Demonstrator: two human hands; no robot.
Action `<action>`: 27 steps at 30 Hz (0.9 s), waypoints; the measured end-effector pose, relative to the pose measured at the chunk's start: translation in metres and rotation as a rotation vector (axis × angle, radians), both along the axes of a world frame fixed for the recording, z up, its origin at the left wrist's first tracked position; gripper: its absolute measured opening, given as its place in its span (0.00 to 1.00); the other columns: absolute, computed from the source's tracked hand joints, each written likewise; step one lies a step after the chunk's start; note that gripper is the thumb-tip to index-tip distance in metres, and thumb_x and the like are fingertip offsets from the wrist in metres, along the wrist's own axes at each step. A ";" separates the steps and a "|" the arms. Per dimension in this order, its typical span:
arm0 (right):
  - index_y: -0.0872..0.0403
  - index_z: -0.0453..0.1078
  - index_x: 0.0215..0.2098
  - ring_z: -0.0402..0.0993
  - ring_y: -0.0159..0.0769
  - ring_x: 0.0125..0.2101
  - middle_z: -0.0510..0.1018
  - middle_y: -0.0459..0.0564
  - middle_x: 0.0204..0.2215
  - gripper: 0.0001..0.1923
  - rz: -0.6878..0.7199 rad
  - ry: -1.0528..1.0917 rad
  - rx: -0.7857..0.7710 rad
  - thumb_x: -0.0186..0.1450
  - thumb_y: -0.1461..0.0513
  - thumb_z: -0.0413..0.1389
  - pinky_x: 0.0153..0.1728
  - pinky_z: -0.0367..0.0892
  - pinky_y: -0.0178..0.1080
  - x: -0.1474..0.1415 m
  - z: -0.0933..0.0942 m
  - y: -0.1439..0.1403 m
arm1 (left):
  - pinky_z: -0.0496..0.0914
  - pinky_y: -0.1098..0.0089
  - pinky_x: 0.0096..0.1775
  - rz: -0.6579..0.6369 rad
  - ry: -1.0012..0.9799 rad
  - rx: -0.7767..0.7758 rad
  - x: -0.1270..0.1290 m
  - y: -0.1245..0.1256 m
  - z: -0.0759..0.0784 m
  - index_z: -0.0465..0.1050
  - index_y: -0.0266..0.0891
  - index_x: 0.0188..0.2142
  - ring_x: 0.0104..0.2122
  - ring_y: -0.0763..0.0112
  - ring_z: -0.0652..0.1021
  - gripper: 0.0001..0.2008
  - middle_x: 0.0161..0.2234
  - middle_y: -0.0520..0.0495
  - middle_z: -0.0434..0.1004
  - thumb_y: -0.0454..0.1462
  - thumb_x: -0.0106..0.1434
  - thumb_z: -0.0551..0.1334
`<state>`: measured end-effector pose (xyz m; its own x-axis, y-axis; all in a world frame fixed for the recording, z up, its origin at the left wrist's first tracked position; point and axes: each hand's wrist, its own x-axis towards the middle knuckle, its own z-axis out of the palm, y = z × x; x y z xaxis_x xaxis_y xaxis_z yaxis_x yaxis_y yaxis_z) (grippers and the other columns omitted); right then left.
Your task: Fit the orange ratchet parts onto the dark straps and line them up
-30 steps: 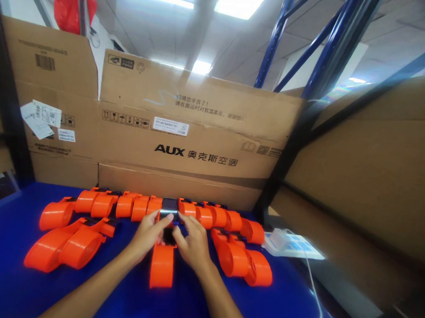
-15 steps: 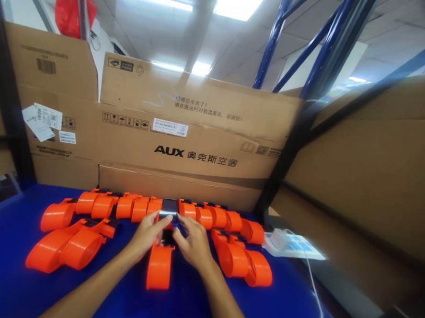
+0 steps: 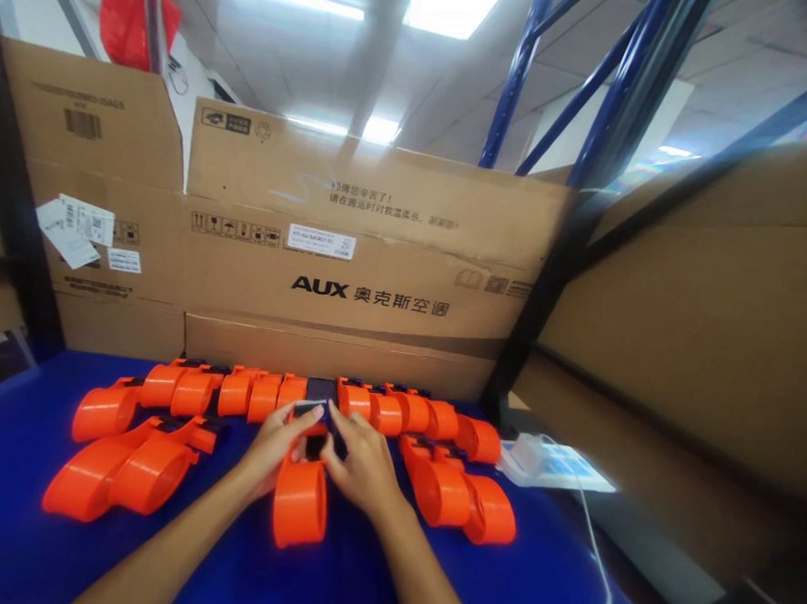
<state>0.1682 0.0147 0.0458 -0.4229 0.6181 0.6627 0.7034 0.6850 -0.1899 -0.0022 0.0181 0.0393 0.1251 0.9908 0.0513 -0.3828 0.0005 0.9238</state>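
Handling of a dark buckle [image 3: 310, 409], seemingly part of the orange strap roll [image 3: 301, 505] below it, is looking like the step in hand, with both hands meeting over the middle of the blue table [image 3: 223, 564]. Next move is calling for fine thumb and index work at the buckle, the roll being steadied so it isn't twisting.

Left hand [image 3: 274, 442] is gripping the buckle: thumb lying across its top, other fingers curling in underneath, mostly hidden. Right hand [image 3: 365, 459] is bending in from the other side, index finger and thumb pointing at the buckle's right end; cannot tell whether it is really pinching. Forearms are reaching in from the table's front side, converging in a V, wrists apart, palms facing inward.

Strap roll is sitting between the wrists, toward the table's front side; cannot tell if it is touching the surface. A dark rectangular object [image 3: 322, 389] is showing just behind the fingers, near the back edge.

Other rolls: a back row [image 3: 234, 394] is lining the table's back edge, a left pair [image 3: 150, 473] is lying toward the left edge, a right pair [image 3: 443, 491] toward the right edge. White power strip [image 3: 571, 469] is resting by the right edge.
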 end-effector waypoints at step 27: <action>0.54 0.70 0.56 0.76 0.41 0.34 0.80 0.55 0.36 0.20 0.038 0.192 0.043 0.66 0.61 0.55 0.37 0.73 0.41 0.003 -0.003 0.004 | 0.64 0.75 0.20 -0.003 0.065 0.072 0.003 0.003 -0.003 0.72 0.38 0.41 0.13 0.79 0.65 0.22 0.16 0.59 0.67 0.49 0.53 0.71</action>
